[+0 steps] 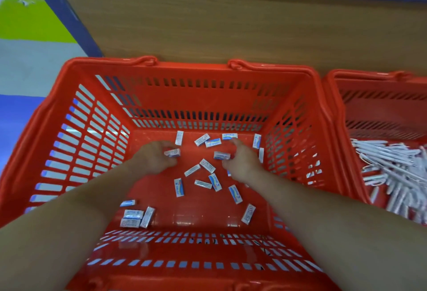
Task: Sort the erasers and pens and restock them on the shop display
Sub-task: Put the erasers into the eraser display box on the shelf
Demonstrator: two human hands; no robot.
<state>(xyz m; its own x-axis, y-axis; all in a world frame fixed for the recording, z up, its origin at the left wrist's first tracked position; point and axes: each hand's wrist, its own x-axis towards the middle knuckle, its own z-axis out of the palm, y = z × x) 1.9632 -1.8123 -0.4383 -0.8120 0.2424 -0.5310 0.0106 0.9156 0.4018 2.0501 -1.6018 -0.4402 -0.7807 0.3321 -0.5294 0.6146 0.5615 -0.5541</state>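
— Where were the erasers [208, 165]?
— Loose in the basket [184, 66]. The left hand [152, 158] held one eraser [172, 153]. The right hand [243, 162] was open, by another. The pens [392, 170] lay right of the basket.

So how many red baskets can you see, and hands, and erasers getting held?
Red baskets: 2
Hands: 2
Erasers held: 1
Total: 5
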